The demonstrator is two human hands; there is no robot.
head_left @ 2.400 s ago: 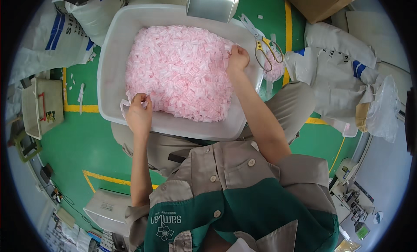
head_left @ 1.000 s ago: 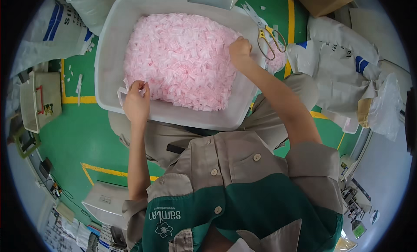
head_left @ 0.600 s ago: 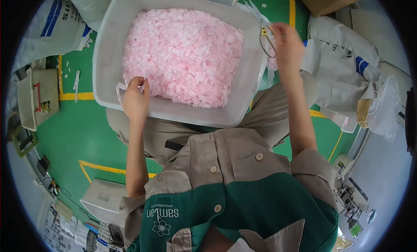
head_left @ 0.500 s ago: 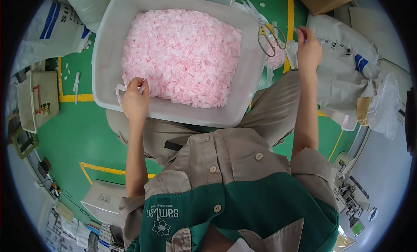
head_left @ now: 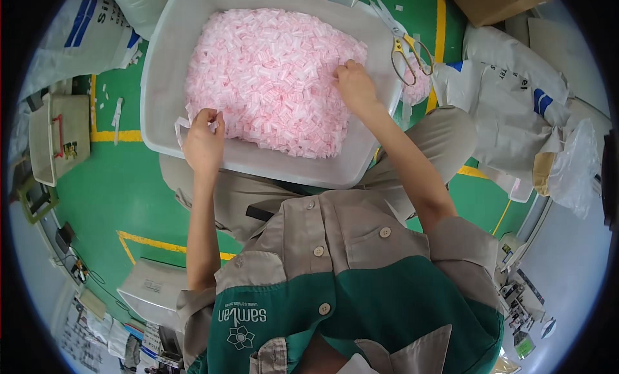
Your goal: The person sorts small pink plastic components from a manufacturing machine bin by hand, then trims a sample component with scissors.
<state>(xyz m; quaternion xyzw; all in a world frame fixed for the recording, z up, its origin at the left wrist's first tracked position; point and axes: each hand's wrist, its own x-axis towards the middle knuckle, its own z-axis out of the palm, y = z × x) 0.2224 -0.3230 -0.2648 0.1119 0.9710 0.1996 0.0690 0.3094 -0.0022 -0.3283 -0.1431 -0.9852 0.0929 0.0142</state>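
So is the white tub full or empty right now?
The tub is partly filled: a heap of pink pieces covers much of its bottom, leaving bare edges. The heap's depth, I cannot tell.

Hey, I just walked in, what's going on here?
A person is sitting at a pale tub with both hands over a heap of small pink-and-white pieces. The left hand looks to be pinching a pale strip at the near left edge. The right hand is at the heap's right side, fingers curled; whether it holds a piece is unclear. Yellow-handled scissors lie untouched by the tub's right rim.
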